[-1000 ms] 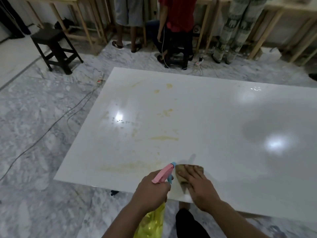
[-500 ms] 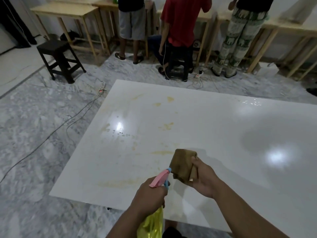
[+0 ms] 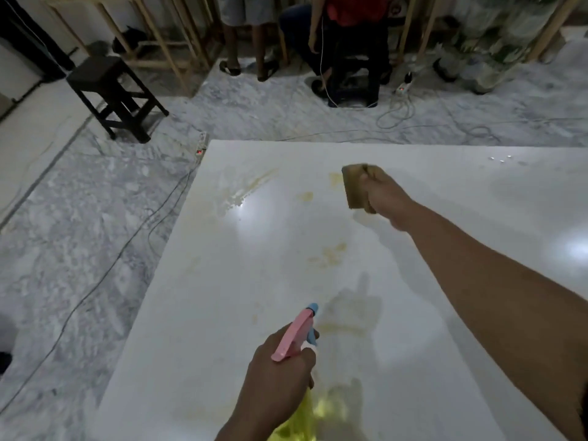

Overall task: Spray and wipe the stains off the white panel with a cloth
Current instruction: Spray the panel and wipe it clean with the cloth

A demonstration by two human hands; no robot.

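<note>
The white panel (image 3: pixel 413 313) lies flat and fills the middle and right of the view. Yellowish stains (image 3: pixel 329 254) mark its left half, with a streak near the far left corner (image 3: pixel 251 187). My left hand (image 3: pixel 280 370) grips a spray bottle (image 3: pixel 296 332) with a pink head, blue nozzle and yellow body, low over the near part of the panel. My right hand (image 3: pixel 386 198) is stretched far forward and grips a folded brown cloth (image 3: pixel 356 186) over a stain near the far edge.
A dark wooden stool (image 3: pixel 114 97) stands on the marble floor at the back left. Cables and a power strip (image 3: pixel 201 144) lie beside the panel's left edge. Several people (image 3: pixel 350 33) stand or sit by wooden tables at the back.
My right hand lifted the cloth from the near edge and carried it forward to the far stains. The view moved forward over the panel. The left hand kept hold of the bottle.
</note>
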